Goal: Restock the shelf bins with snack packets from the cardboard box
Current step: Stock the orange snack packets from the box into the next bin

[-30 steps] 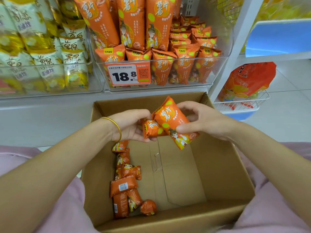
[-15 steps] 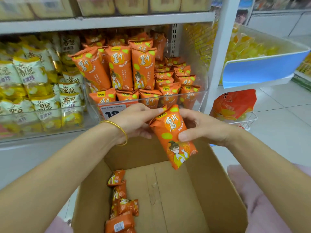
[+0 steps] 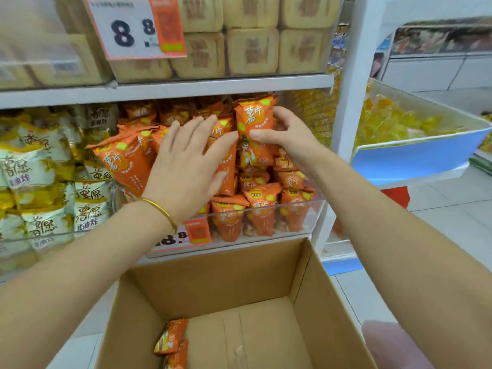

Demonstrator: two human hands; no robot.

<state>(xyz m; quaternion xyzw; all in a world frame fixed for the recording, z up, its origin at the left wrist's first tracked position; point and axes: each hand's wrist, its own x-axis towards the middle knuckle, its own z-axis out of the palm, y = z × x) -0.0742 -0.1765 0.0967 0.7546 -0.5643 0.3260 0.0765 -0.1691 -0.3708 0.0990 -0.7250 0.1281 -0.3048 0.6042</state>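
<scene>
My right hand (image 3: 286, 137) grips an orange snack packet (image 3: 254, 121) upright, high over the clear shelf bin (image 3: 298, 222) that is full of matching orange packets. My left hand (image 3: 186, 166), fingers spread and flat, presses against the standing orange packets (image 3: 125, 161) in that bin and holds nothing. The open cardboard box (image 3: 327, 302) sits below in front of the shelf, with small orange packets (image 3: 170, 339) lying at its bottom left.
A neighbouring clear bin of yellow and white packets (image 3: 48, 182) is on the left. The shelf above carries beige wrapped blocks (image 3: 250, 51) and an 8.8 price tag (image 3: 135, 27). A white upright (image 3: 354, 75) and a blue-fronted bin of yellow sweets (image 3: 415, 155) stand at right.
Both hands rose from above the box up into the orange bin. The left hand let go of the packet and now lies flat on the stacked packets; the right still holds it.
</scene>
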